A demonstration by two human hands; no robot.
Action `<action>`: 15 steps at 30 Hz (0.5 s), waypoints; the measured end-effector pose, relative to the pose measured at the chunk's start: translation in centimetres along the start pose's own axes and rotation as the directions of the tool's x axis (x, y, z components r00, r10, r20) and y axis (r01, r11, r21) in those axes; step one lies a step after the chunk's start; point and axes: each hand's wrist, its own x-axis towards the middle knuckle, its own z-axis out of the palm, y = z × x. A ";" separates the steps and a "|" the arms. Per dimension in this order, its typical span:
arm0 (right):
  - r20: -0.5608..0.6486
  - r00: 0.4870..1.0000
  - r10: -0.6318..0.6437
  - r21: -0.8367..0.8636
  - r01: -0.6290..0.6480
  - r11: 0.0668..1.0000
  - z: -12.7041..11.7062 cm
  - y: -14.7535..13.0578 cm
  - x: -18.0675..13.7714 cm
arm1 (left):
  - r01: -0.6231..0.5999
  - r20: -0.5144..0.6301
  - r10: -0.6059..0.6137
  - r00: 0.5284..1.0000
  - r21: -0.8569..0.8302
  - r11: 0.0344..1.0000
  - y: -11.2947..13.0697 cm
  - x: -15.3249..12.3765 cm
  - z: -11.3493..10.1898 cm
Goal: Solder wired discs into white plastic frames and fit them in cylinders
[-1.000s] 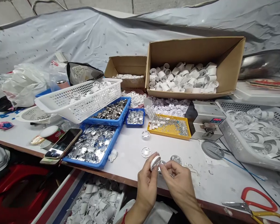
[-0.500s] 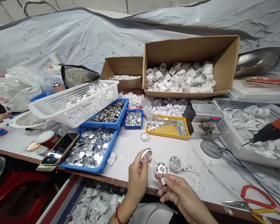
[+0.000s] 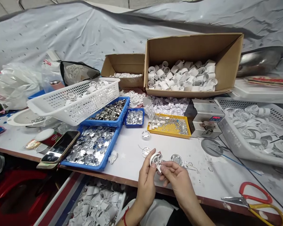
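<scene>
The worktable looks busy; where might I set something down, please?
Bare patches lie between the front blue tray and the loose white spoked rings, and between the right hand and the scissors. Behind the yellow tray is crowded.

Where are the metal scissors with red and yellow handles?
In the head view, the metal scissors with red and yellow handles lie at the lower right, at the front edge of the white table, right of the person's right hand.

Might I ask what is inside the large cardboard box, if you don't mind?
Inside the large cardboard box are many short white tubes, heaped together. The upper ones cover whatever lies beneath them, so that cannot be seen.
</scene>
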 end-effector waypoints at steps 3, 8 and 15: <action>-0.080 0.992 -0.103 -0.025 0.101 0.995 0.2 -0.2 0.0 | 0.002 0.032 0.000 1.000 -0.061 0.998 0.0 -0.4 0.4; -0.012 0.999 -0.031 0.038 0.032 0.999 0.5 0.3 0.3 | -0.017 0.043 0.020 0.999 -0.068 0.998 0.2 -0.6 1.1; 0.149 0.926 -0.347 -0.567 0.368 0.737 -4.1 -3.3 -2.3 | 0.212 0.292 -0.196 0.936 -0.027 0.977 4.0 -1.0 -1.0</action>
